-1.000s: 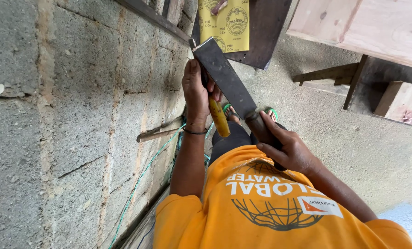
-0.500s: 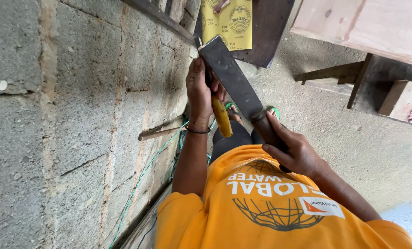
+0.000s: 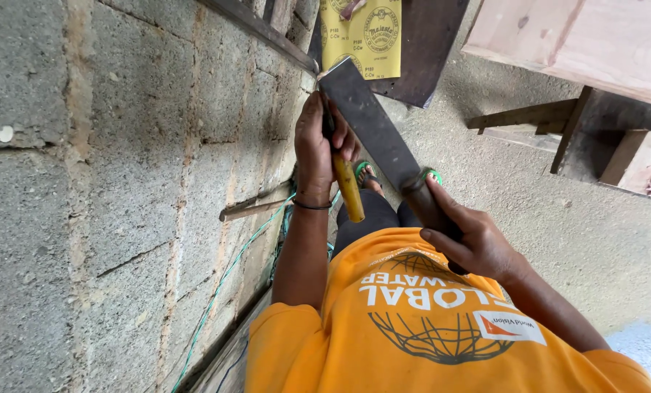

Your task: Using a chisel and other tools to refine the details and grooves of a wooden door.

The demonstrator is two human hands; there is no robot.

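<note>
Gripping the dark handle of a machete (image 3: 372,124), the right hand (image 3: 478,244) points its blade at the block wall (image 3: 121,182); the left hand (image 3: 318,145) clasps a yellow-handled tool (image 3: 349,191) beside the blade.

This looks like a rough building site or backyard workshop — bare and unfinished. Left of the fingers (image 3: 318,138) rises a wall of raw grey concrete blocks (image 3: 85,182) with coarse mortar joints, unplastered. A green cord (image 3: 223,280) trails down it, and a wooden stick (image 3: 252,209) juts out just beside the wrist. Beyond the fingertips a yellow sheet of sandpaper (image 3: 362,33) lies on a dark board (image 3: 427,51). To the right of the fingers, pale timber boards (image 3: 580,40) rest on a crude wooden frame (image 3: 551,120) — over a bare concrete floor (image 3: 544,211).
</note>
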